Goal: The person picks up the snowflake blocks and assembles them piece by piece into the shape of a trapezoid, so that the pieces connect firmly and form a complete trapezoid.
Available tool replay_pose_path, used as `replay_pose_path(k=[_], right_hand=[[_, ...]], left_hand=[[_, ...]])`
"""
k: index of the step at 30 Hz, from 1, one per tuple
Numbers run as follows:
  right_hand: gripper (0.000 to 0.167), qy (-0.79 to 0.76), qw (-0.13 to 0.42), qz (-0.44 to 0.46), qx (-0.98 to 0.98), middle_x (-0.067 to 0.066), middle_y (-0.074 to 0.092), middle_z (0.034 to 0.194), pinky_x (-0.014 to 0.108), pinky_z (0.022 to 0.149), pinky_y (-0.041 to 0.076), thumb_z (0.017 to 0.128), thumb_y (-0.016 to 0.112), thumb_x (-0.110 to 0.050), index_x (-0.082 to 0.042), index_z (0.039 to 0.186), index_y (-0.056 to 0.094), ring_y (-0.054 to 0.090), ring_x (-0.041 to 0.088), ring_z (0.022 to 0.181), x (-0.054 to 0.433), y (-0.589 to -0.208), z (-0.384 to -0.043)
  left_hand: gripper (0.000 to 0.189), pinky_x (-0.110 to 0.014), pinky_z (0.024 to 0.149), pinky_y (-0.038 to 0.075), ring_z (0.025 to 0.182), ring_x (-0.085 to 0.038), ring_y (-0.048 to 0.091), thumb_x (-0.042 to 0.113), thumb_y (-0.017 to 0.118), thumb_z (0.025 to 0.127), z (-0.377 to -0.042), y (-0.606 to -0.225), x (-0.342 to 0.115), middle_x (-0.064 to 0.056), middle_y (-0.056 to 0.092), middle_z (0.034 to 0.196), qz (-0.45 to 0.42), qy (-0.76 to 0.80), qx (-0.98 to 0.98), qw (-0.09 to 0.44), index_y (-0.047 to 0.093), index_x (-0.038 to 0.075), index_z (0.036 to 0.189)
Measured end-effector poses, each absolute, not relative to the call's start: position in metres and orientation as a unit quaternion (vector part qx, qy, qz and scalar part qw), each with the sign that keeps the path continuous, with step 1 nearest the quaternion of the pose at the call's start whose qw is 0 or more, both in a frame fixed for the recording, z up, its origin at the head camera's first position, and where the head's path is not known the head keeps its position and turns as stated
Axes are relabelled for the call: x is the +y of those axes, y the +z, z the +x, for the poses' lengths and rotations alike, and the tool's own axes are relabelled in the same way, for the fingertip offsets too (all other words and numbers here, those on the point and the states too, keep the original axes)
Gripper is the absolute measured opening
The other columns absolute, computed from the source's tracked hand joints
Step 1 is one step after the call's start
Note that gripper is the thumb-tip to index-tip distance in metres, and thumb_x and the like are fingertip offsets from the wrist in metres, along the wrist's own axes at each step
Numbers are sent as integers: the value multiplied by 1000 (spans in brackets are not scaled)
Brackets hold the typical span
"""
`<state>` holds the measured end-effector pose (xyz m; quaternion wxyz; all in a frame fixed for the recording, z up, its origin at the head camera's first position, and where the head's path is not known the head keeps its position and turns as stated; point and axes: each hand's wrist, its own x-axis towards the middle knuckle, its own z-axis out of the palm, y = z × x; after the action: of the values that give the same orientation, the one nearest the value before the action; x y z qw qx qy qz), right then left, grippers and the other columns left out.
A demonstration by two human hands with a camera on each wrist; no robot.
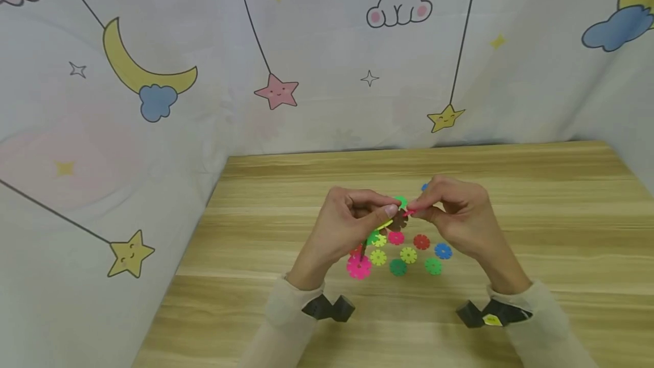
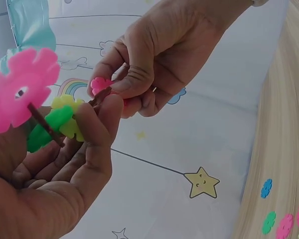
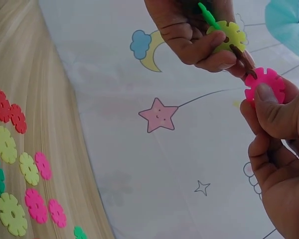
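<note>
1. Now the left hand [image 1: 342,226] pinches a brown disc [image 1: 398,221] joined to a yellow disc [image 3: 234,35].
2. At its two o'clock, the right hand [image 1: 457,214] pinches a pink disc [image 3: 270,76] against it!
3. Loose discs [image 1: 408,255] dot the table [image 1: 255,254], six o'clock.
4. Beyond, twelve o'clock: patterned curtain [image 1: 327,33].

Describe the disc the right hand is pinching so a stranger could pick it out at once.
Start at the wood-grain table, then look up to the right hand above it. Pinched there is a notched disc. Its bright pink sets it apart from the brown disc it meets and the yellow disc just beyond.
</note>
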<state>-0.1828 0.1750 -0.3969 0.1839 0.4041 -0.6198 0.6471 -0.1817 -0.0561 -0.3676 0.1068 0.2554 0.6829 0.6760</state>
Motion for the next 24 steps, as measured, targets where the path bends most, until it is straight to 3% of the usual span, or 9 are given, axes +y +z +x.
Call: replay_pose_path(k=[7, 14, 17, 20, 24], right_hand=[[39, 653, 208, 363, -631, 7, 71, 77, 19, 69, 59, 74, 66, 40, 4, 87, 79, 66, 11, 73, 171, -400, -179], [38, 664, 215, 367, -615, 5, 74, 80, 18, 69, 58, 75, 65, 40, 6, 86, 78, 66, 11, 73, 166, -401, -179], [27, 659, 207, 386, -612, 5, 74, 83, 19, 73, 59, 81, 69, 32, 7, 90, 77, 69, 11, 77, 167, -400, -182], [10, 648, 191, 385, -629, 3, 77, 92, 19, 80, 61, 90, 76, 14, 8, 98, 77, 72, 11, 86, 171, -398, -182], [14, 638, 173, 356, -661, 0, 78, 103, 19, 85, 60, 94, 78, 2, 8, 106, 76, 70, 12, 94, 178, -396, -181]], left_hand=[[15, -42, 80, 68, 81, -11, 82, 2, 71, 102, -180, -368, -51, -30, 80, 100, 249, 678, 685, 97, 80, -7, 109], [16, -31, 78, 67, 80, -13, 82, 3, 71, 102, -179, -367, -50, -29, 80, 99, 242, 683, 683, 95, 80, -7, 109], [16, -31, 78, 67, 79, -10, 82, 2, 71, 102, -179, -367, -52, -31, 79, 98, 245, 692, 673, 92, 80, -8, 110], [16, -33, 78, 68, 79, -11, 82, 2, 71, 102, -179, -367, -53, -33, 78, 97, 245, 704, 660, 89, 79, -9, 110], [17, -32, 78, 68, 80, -12, 82, 5, 72, 102, -180, -367, -53, -32, 79, 97, 237, 711, 656, 92, 80, -7, 111]])
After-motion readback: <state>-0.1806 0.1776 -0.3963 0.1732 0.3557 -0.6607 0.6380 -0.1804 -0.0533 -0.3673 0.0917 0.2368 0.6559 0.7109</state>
